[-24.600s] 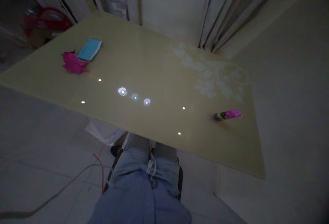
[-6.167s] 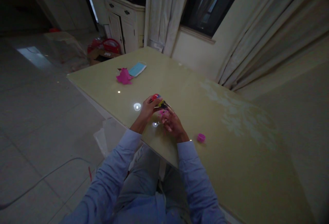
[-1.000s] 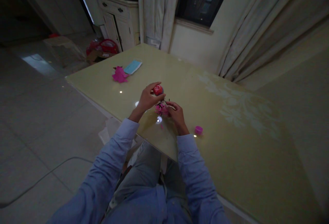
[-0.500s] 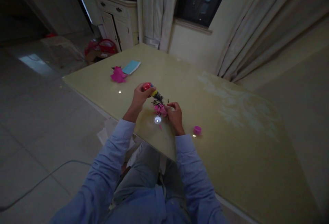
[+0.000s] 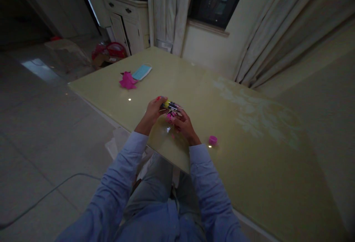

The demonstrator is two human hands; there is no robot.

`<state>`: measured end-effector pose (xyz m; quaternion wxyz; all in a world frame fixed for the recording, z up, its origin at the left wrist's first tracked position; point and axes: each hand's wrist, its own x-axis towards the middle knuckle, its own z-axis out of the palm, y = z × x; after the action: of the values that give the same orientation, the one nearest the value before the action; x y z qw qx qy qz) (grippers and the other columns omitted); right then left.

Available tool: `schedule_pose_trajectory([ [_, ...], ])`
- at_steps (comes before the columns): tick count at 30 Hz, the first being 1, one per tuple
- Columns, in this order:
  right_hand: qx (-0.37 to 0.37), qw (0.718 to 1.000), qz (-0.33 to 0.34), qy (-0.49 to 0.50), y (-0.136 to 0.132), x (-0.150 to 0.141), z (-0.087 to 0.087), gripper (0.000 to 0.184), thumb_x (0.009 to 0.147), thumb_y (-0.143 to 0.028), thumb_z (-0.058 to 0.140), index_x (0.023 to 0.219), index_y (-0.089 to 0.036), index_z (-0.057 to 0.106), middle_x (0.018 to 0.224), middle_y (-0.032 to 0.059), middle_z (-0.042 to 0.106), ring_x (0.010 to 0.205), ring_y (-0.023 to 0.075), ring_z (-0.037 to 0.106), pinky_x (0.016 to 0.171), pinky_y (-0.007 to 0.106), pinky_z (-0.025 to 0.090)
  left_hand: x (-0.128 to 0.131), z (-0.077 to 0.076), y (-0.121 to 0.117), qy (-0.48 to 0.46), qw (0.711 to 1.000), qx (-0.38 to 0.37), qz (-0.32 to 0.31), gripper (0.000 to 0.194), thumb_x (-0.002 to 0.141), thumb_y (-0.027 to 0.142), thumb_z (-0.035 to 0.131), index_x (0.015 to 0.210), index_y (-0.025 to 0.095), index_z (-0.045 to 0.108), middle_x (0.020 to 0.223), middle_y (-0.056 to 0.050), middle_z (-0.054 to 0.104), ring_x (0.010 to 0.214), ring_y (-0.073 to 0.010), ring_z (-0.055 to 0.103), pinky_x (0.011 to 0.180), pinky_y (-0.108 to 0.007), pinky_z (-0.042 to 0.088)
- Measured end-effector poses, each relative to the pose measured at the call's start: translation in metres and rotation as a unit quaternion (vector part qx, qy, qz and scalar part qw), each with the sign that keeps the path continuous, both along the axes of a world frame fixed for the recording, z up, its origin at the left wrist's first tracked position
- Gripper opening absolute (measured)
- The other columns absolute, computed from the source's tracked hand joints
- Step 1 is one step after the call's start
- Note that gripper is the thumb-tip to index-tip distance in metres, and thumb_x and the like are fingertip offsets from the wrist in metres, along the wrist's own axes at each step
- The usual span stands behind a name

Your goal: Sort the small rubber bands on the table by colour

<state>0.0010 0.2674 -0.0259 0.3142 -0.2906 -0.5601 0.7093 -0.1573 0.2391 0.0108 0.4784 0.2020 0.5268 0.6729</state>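
Observation:
My left hand (image 5: 152, 114) is wrapped round a clear tube (image 5: 170, 105) with red, yellow and black layers inside. The tube lies tilted over the table, its mouth pointing right. My right hand (image 5: 184, 123) is curled at that mouth, its fingertips closed on small pink and black bands. A loose heap of these bands (image 5: 171, 117) sits between the two hands, partly hidden by my fingers. To the right of my right hand, a round pink cap (image 5: 213, 140) rests on the table.
On the glossy pale yellow table (image 5: 235, 168), a blue face mask (image 5: 142, 72) lies at the far left beside crumpled pink paper or cloth (image 5: 128, 80). Behind stand a white cabinet (image 5: 124, 20) and curtains (image 5: 166, 12). A cable (image 5: 63, 180) runs over the floor at left.
The tube has tipped flatter and come lower, its mouth meeting my right hand. My right fingers have moved up and left to it, over the bands. The cap, mask and pink piece stay put.

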Motion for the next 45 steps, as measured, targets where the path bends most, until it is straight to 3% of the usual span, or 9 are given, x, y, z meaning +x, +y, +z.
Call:
schedule_pose_trajectory([
  [5, -0.036, 0.992, 0.118, 0.002, -0.005, 0.005, 0.009, 0.074, 0.073, -0.041, 0.074, 0.140, -0.025, 0.049, 0.069, -0.0029, 0.067, 0.038, 0.0077, 0.048, 0.035, 0.019, 0.037, 0.009, 0.003, -0.003, 0.014, 0.999, -0.018, -0.032, 0.038, 0.056, 0.038, 0.079, 0.080, 0.017, 0.057, 0.070, 0.002, 0.059, 0.061, -0.0102, 0.056, 0.060, -0.026, 0.053],
  [12, -0.043, 0.988, 0.150, -0.010, -0.006, 0.007, 0.009, 0.093, 0.074, -0.043, 0.076, 0.152, -0.030, 0.026, 0.070, -0.0035, 0.070, 0.033, 0.0065, 0.048, 0.030, 0.016, 0.032, 0.012, 0.007, -0.008, 0.041, 0.999, -0.020, -0.026, 0.042, 0.057, 0.040, 0.079, 0.084, 0.018, 0.056, 0.072, 0.003, 0.057, 0.063, -0.0103, 0.056, 0.059, -0.025, 0.053],
  [17, -0.040, 0.985, 0.169, -0.003, 0.001, 0.010, 0.003, 0.086, 0.076, -0.042, 0.075, 0.149, -0.029, 0.033, 0.065, -0.0049, 0.068, 0.034, 0.0083, 0.051, 0.031, 0.016, 0.036, 0.012, 0.005, -0.014, 0.058, 0.998, -0.007, -0.016, 0.039, 0.059, 0.042, 0.078, 0.078, 0.016, 0.056, 0.068, 0.003, 0.054, 0.063, -0.0103, 0.055, 0.060, -0.025, 0.053],
  [22, -0.049, 0.987, 0.153, -0.006, 0.004, 0.013, 0.003, 0.073, 0.076, -0.043, 0.074, 0.141, -0.027, 0.045, 0.078, -0.0015, 0.071, 0.038, 0.0075, 0.055, 0.032, 0.016, 0.037, 0.013, -0.008, -0.012, 0.099, 0.994, -0.022, 0.041, 0.036, 0.061, 0.045, 0.071, 0.077, 0.015, 0.058, 0.066, 0.002, 0.055, 0.061, -0.0116, 0.054, 0.059, -0.028, 0.053],
  [28, -0.056, 0.992, 0.112, 0.013, 0.005, 0.014, 0.001, 0.055, 0.075, -0.042, 0.075, 0.125, -0.025, 0.060, 0.096, 0.0038, 0.071, 0.054, 0.0111, 0.064, 0.038, 0.018, 0.044, 0.004, -0.017, -0.006, 0.190, 0.974, -0.013, 0.124, 0.036, 0.065, 0.047, 0.067, 0.079, 0.015, 0.061, 0.067, 0.002, 0.055, 0.059, -0.0103, 0.050, 0.055, -0.022, 0.044],
  [33, -0.049, 0.996, 0.070, 0.036, 0.009, 0.008, -0.005, 0.043, 0.073, -0.043, 0.077, 0.108, -0.021, 0.066, 0.088, 0.0027, 0.070, 0.059, 0.0088, 0.061, 0.047, 0.017, 0.045, -0.005, -0.013, -0.003, 0.240, 0.961, 0.000, 0.135, 0.036, 0.066, 0.048, 0.068, 0.079, 0.016, 0.061, 0.069, 0.001, 0.056, 0.060, -0.0113, 0.050, 0.056, -0.023, 0.043],
  [40, -0.047, 0.998, -0.031, 0.006, 0.016, 0.007, -0.012, 0.038, 0.066, -0.041, 0.082, 0.090, -0.017, 0.065, 0.063, -0.0022, 0.064, 0.045, 0.0072, 0.051, 0.037, 0.017, 0.038, -0.007, -0.011, 0.001, 0.335, 0.932, 0.000, 0.136, 0.031, 0.071, 0.046, 0.067, 0.079, 0.018, 0.058, 0.072, 0.001, 0.056, 0.064, -0.0127, 0.049, 0.062, -0.025, 0.041],
  [42, -0.047, 0.998, -0.047, -0.006, 0.017, 0.007, -0.012, 0.036, 0.065, -0.041, 0.081, 0.085, -0.017, 0.064, 0.062, -0.0021, 0.063, 0.045, 0.0078, 0.053, 0.037, 0.017, 0.041, -0.007, -0.006, -0.001, 0.381, 0.915, 0.002, 0.133, 0.028, 0.073, 0.043, 0.067, 0.083, 0.018, 0.058, 0.075, 0.000, 0.057, 0.066, -0.0136, 0.050, 0.065, -0.026, 0.042],
  [45, -0.040, 0.996, -0.078, -0.026, 0.018, 0.008, -0.009, 0.036, 0.066, -0.042, 0.079, 0.086, -0.016, 0.064, 0.064, -0.0016, 0.064, 0.047, 0.0090, 0.055, 0.038, 0.018, 0.043, -0.007, 0.005, -0.004, 0.482, 0.867, 0.020, 0.125, 0.030, 0.072, 0.036, 0.068, 0.095, 0.019, 0.059, 0.087, -0.003, 0.061, 0.079, -0.0174, 0.055, 0.078, -0.030, 0.044],
])
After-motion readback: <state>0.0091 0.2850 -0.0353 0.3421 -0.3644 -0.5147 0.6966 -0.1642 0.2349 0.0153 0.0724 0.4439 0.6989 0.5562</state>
